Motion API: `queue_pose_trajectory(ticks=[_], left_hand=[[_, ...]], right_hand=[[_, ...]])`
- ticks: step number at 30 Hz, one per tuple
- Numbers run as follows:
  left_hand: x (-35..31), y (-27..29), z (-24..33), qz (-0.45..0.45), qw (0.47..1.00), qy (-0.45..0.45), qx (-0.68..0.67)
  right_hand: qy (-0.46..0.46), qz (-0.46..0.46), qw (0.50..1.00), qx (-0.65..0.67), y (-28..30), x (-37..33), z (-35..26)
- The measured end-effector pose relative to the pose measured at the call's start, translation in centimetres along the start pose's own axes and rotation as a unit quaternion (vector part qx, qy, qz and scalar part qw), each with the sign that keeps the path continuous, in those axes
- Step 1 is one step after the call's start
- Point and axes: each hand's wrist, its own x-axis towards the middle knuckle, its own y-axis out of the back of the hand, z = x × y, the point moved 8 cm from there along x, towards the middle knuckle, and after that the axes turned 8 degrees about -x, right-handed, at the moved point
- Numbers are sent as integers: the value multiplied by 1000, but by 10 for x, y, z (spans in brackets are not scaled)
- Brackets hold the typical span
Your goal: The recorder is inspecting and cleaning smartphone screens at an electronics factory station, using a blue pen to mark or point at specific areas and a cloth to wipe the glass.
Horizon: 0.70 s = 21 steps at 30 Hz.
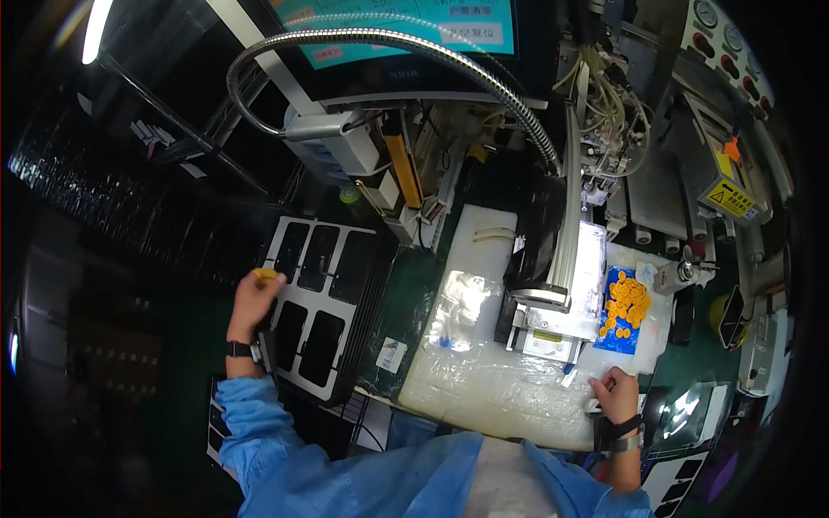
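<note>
My left hand [250, 306] is at the left edge of a white tray [298, 298] with black rectangular panels in its pockets. Its fingers are drawn together, with yellow at the tips that looks like a finger cot [266, 274]. Whatever they may pinch is too small to make out. On the right, my right hand [617, 395] curls over the front of a pale work mat [484, 401]. A small whitish bit shows by its closed fingertips, and I cannot tell what it is. Between the hands stands a metal fixture [553, 332] with a bright flat top.
Orange rolled finger cots [629, 302] lie on a blue sheet [615, 344] right of the fixture. A flexible metal conduit [414, 36] arches overhead before a monitor [414, 65]. Machine parts with cables and tubes [604, 112] crowd the back right. Clear film [458, 311] lies on the mat.
</note>
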Motion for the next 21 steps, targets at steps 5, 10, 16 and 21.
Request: queue_pose_trajectory(ticks=[5, 10, 16, 21], left_hand=[[-82, -60, 28, -128, 960, 75, 237], [-95, -72, 14, -80, 969, 34, 230], [-128, -56, 35, -76, 973, 62, 208], [-147, -53, 81, 2, 1000, 13, 18]], right_hand=[[42, 60, 996, 53, 8, 1, -14], [80, 45, 990, 107, 15, -9, -43], [99, 25, 982, 157, 16, -19, -62], [115, -1, 982, 153, 15, -17, -75]])
